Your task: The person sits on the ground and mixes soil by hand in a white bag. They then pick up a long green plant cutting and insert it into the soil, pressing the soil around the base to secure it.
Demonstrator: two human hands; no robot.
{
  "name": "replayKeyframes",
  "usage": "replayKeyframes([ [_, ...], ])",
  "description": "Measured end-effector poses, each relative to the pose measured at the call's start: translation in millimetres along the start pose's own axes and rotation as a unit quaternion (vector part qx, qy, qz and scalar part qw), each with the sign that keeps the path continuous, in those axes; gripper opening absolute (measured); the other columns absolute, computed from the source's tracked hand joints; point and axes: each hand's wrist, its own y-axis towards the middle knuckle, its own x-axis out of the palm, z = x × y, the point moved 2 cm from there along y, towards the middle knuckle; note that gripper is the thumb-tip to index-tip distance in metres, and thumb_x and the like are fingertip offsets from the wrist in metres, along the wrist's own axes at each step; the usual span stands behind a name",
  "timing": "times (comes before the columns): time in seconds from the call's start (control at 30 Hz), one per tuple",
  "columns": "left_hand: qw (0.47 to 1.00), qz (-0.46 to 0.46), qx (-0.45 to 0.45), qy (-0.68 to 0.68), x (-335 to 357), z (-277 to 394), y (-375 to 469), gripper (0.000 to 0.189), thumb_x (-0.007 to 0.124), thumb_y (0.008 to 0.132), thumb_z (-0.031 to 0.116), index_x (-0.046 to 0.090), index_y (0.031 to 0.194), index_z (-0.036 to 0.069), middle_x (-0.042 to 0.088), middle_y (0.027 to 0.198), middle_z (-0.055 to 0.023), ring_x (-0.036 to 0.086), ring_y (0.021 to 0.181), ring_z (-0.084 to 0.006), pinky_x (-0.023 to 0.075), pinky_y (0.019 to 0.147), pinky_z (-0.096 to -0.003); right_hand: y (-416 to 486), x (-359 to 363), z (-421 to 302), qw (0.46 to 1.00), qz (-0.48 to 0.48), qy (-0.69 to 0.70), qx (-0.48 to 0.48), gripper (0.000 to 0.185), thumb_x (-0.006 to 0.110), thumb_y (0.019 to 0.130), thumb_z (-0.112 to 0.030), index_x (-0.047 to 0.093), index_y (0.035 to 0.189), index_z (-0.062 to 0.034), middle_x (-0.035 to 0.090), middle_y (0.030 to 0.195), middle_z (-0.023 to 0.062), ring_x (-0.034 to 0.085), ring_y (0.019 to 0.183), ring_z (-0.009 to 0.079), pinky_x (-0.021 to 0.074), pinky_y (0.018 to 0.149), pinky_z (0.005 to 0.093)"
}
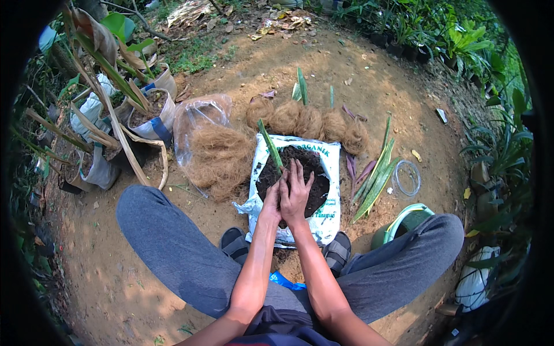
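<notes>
My left hand [272, 200] and my right hand [296, 192] are pressed together over an opened white plastic sack [332, 173] of dark soil [318, 190]. A single snake plant leaf [270, 145] slants up from the fingertips of my left hand, its lower end hidden by the fingers. The right hand lies against the left with its fingers spread and soil-stained. Whatever sits between the palms cannot be seen. Green writing marks the sack, whose torn flap [249, 206] hangs at the left.
Wrapped fibre balls [309, 123], some with leaves, line the sack's far side. Loose coconut fibre [218, 155] spills from a clear bag [184, 138] at left. Cut snake plant leaves [377, 181], coiled clear line [406, 178] and a green bucket [400, 225] lie right. Potted plants [151, 112] stand far left.
</notes>
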Motion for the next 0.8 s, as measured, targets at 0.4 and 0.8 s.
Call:
replayKeyframes([
  [0.4, 0.999, 0.037, -0.019, 0.023, 26, 11, -16, 0.023, 0.069, 0.087, 0.020, 0.068, 0.106, 0.008, 0.068, 0.091, -0.0024, 0.068, 0.082, -0.0169, 0.0564, 0.075, -0.0306, 29, -31, 19, 0.955, 0.066, 0.207, 0.201, 0.019, 0.063, 0.092, -0.011, 0.062, 0.103, 0.0046, 0.068, 0.097, 0.0102, 0.060, 0.084, 0.0128, 0.0480, 0.077, 0.0292],
  [0.8, 0.998, 0.040, -0.044, 0.017, 23, 18, -13, 0.016, 0.068, 0.082, 0.014, 0.064, 0.097, 0.007, 0.064, 0.081, -0.0050, 0.066, 0.073, -0.0228, 0.0571, 0.068, -0.0372, -7, -19, 94, 0.946, -0.028, 0.063, 0.317, 0.036, 0.059, 0.073, 0.000, 0.058, 0.108, 0.0047, 0.066, 0.103, 0.0221, 0.066, 0.098, 0.0350, 0.0501, 0.091, 0.0397],
])
